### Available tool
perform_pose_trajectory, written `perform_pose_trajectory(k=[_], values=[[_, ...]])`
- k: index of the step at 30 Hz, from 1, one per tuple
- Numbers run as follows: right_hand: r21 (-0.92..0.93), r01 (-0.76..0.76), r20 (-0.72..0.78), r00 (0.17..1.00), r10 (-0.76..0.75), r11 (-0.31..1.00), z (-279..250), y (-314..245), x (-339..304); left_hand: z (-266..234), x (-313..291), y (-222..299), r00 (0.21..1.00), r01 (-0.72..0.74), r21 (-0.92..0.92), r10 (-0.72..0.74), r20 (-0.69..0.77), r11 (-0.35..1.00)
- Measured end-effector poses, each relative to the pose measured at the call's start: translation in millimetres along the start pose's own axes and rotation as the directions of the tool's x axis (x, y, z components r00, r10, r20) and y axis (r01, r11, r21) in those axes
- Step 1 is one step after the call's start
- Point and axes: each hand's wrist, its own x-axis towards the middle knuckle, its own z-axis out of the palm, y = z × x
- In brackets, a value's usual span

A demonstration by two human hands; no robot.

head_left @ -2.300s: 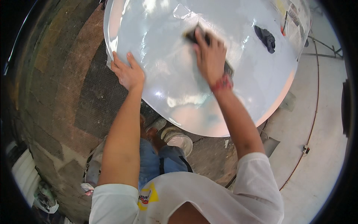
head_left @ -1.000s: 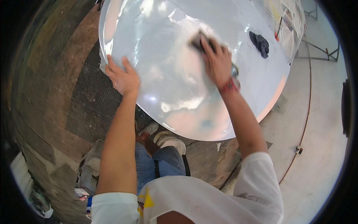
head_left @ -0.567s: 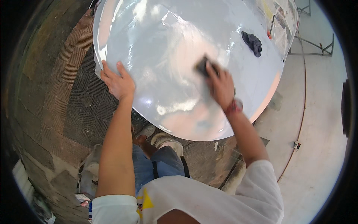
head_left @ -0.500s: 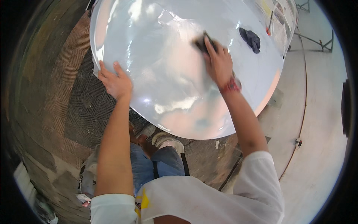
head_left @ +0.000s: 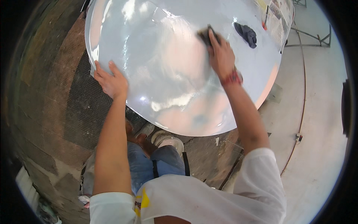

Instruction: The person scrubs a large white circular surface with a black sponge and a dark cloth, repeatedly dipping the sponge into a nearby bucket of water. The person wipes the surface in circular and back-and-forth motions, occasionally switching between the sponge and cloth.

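A large, glossy white curved panel (head_left: 149, 48), like a car's bonnet, fills the upper middle. My right hand (head_left: 222, 56), a red band at its wrist, grips a dark rubbing block (head_left: 207, 35) against the panel; both are smeared by motion, and the block's underside is hidden. My left hand (head_left: 113, 82) rests with spread fingers on the panel's left edge, holding nothing. A crumpled dark cloth (head_left: 245, 35) lies on the panel, to the right of the block.
Sheets of printed paper (head_left: 279, 18) cover the far right of the panel. A whitish bucket (head_left: 170, 142) stands below its near edge, beside my legs. Dark mesh matting (head_left: 87, 100) lies at left. On the pale floor at right are a cable (head_left: 304, 86) and a metal stand (head_left: 319, 39).
My right hand has shifted the block slightly to the right and up across the panel. The left hand stays on the edge, while the whole view has shifted a little.
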Motion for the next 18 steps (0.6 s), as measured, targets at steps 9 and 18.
perform_pose_trajectory(k=[9,18], values=[[0.115,0.092,0.168,0.980,-0.111,0.989,-15,-74,-156,-1,4,0,0.999,0.033,0.020,-0.032,-0.009,0.999],[0.051,0.035,-0.014,0.999,-0.034,0.998,14,-74,17,0,1,-2,1.000,0.008,0.000,-0.008,-0.008,1.000]])
